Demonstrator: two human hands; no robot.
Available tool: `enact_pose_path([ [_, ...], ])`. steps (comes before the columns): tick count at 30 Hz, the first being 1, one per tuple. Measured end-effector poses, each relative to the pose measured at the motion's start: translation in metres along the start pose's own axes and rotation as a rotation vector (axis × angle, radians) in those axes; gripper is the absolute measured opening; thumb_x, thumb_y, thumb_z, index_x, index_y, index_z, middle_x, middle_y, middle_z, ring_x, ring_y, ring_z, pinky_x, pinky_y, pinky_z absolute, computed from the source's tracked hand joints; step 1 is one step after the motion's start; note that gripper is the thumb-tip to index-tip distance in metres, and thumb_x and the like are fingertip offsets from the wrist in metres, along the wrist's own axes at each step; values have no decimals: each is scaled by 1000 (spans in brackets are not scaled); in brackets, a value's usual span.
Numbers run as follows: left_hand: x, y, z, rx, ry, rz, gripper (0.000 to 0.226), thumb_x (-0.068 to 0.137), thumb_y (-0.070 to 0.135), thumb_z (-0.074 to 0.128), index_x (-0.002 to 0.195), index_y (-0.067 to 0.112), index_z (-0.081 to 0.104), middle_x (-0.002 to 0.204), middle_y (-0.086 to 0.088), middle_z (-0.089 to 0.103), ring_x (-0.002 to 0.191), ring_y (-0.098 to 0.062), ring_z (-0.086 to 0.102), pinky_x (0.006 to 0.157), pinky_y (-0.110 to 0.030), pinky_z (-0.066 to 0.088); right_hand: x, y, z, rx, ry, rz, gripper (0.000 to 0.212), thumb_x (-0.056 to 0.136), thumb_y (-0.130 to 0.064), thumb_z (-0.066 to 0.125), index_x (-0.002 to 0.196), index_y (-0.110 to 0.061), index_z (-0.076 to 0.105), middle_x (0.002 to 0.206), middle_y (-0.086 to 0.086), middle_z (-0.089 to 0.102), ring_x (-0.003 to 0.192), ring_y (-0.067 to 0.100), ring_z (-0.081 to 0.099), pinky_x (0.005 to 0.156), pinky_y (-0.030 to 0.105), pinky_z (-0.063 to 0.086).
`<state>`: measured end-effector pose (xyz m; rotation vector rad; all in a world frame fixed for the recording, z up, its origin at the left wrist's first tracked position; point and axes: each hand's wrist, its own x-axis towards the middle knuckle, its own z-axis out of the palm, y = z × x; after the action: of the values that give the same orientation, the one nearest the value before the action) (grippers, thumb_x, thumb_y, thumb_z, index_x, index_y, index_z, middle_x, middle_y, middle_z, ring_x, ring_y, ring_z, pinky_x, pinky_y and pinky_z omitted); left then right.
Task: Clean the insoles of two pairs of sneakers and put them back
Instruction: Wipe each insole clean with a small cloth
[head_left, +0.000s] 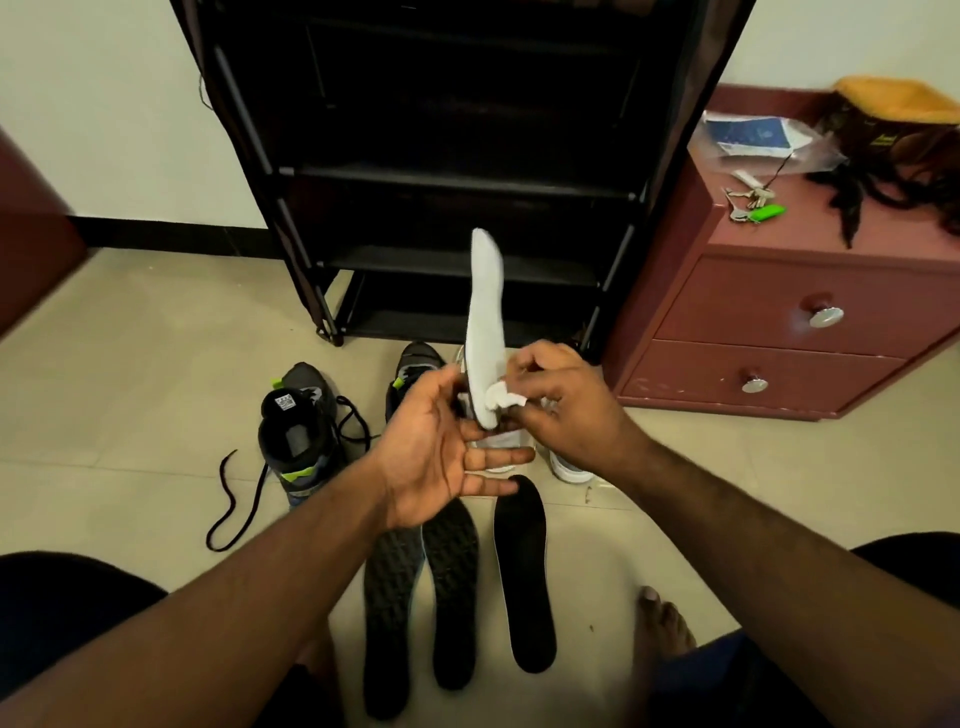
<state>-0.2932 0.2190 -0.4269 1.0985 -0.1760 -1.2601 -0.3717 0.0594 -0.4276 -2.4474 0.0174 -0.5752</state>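
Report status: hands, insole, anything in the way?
Left hand holds white insole upright at its lower end. Right hand pinches white wipe against it. Nothing blocking.

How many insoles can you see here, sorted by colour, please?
White insole, held upright in both hands: 1
Dark insoles on the floor: 3
Total: 4

Landmark: shoe rack (457, 171). Your open floor lies left of rack. Dark sneaker (301, 431) with trailing lace (234, 499) sits before rack's left leg. Drawer cabinet (789, 322) blocks your right side. Three insoles (524, 577) lie nearer you, before rack.
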Motion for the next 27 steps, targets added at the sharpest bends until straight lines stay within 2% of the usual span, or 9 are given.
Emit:
enact_pose_path([
  [3,3,-2,-8,-10,-22,-74,75,88,78,24,122,28,66,122,-16,67,114,-41,62,89,-62,51,-7,-6,4,15,-158,-96,24,77,-7,64,97,-11,75,112,4,64,103,15,59,86,22,49],
  [6,4,-5,-10,-165,8,-49,54,95,52,39,120,13,66,110,-13,70,90,-26,68,92,-50,51,-12,-11,6,-5,-240,-166,29,79,-9,57,102,-10,74,104,5,67,97,19,64,78,38,55],
  [9,2,-7,-6,-281,-42,-40,41,82,28,43,110,7,64,87,-10,66,72,-20,63,74,-33,49,-11,-21,4,-13,-304,-230,29,79,-12,56,103,-11,74,91,3,63,82,16,62,66,31,53],
  [11,1,-6,-2,-315,-80,-47,40,83,28,43,103,5,68,80,-10,65,68,-20,63,67,-30,51,-11,-27,3,-49,-326,-273,27,77,-9,62,101,-11,74,84,4,60,75,17,60,61,28,49],
  [16,3,-10,5,-222,-144,-34,71,90,74,29,116,21,70,100,-12,63,81,-26,55,66,-35,38,-4,-18,-2,-124,65,-88,22,77,-6,65,97,-4,74,81,7,67,73,20,64,61,35,57],
  [18,3,-10,5,-245,-135,-45,84,86,81,19,116,22,71,104,-12,66,86,-28,59,69,-36,43,-9,-23,0,-101,71,-109,21,78,-9,65,97,-4,74,84,8,69,75,19,65,64,36,58],
  [22,-1,-6,-1,-361,-102,-70,72,92,67,36,115,8,71,111,-11,65,96,-24,63,79,-34,54,-26,-46,13,-38,-217,-294,24,77,-10,67,99,-6,73,85,6,68,75,18,64,64,29,52],
  [24,-2,-8,0,-306,-95,-70,61,92,60,42,114,13,72,108,-10,64,92,-24,62,78,-35,52,-20,-39,9,-28,-168,-231,21,80,-14,65,97,-6,74,86,6,69,77,17,65,66,31,55],
  [27,-3,-17,5,-236,-72,-80,53,88,51,44,119,17,69,111,-17,64,96,-35,61,79,-45,48,-7,-17,-3,-99,46,-34,20,79,-13,64,94,-5,74,87,6,70,79,17,64,69,38,58],
])
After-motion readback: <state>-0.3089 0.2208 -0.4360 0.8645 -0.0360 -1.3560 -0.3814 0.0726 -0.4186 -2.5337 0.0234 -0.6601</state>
